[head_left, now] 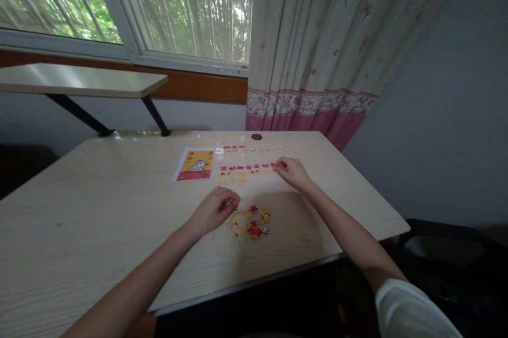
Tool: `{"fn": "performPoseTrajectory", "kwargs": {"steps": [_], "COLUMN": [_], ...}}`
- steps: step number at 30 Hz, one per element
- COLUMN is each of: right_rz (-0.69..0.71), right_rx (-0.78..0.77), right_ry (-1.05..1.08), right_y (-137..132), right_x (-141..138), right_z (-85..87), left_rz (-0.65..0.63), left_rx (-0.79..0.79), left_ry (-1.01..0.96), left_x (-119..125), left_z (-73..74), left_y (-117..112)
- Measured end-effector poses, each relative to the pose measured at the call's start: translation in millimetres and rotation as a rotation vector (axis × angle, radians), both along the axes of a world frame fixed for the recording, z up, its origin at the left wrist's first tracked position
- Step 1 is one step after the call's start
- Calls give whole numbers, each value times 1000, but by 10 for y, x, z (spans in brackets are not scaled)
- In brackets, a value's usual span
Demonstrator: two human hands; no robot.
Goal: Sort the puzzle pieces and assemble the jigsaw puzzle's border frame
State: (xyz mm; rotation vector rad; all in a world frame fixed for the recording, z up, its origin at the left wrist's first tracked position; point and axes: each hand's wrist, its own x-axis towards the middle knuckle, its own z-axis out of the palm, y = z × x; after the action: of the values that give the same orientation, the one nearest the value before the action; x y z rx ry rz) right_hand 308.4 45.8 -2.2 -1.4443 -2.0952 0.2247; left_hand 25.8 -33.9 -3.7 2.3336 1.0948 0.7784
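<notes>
My right hand [292,172] is closed in a pinch at the right end of a row of red jigsaw pieces [248,167]; a red jigsaw piece [273,165] shows at its fingertips. Curled fingers of my left hand [218,208] hover at the upper left of a loose pile of red, yellow and white jigsaw pieces [254,229]; anything inside them is hidden. Yellow pieces [232,182] lie in short rows just below the red row. Farther back runs a line of mostly white pieces [257,151], with a few red ones [234,146] above it.
Left of the rows lies a picture sheet [194,164] with a white animal on yellow and red. The pale wooden table [130,221] has a round cable hole [256,137] at its back edge. A raised shelf [83,80] stands back left; a curtain [309,63] hangs behind.
</notes>
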Motion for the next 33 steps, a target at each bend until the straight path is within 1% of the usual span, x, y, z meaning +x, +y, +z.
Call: {"fn": "performPoseTrajectory", "kwargs": {"steps": [1,3,5,7,10,12,15,18,23,26,29,31,33], "right_rz": [84,292,391,444,442,410,365,365,377,419,459,438,377], "right_rx": [-6,-105,-173,-196,-202,-156,14,166,298,352,367,367,374], "right_ry": [49,182,299,374,403,376,279,151,50,0,-27,3,82], "right_y": [-103,-319,-518,-665,-760,-758,-718,-696,-716,-727,-700,-649,-574], "right_x": [-129,-393,-617,-761,-824,-805,-759,-738,-740,-729,-700,-667,-622], "right_z": [1,-2,-4,0,9,7,-13,-44,-55,-25,1,7,6], "left_rz": [11,35,56,58,35,57,129,155,149,140,133,135,130], "left_rx": [-6,-22,-40,-57,-80,-108,-168,-207,-220,-218,-217,-193,-126], "left_ry": [-13,-40,-63,-81,-111,-140,-207,-249,-228,-209,-198,-191,-143], "left_x": [5,18,33,46,52,43,21,7,9,13,15,6,-14], "left_z": [11,33,55,72,69,41,-22,-60,-40,-40,-58,-58,-38], "left_y": [-8,-25,-43,-58,-62,-49,-17,2,-12,-19,-14,-6,4]}}
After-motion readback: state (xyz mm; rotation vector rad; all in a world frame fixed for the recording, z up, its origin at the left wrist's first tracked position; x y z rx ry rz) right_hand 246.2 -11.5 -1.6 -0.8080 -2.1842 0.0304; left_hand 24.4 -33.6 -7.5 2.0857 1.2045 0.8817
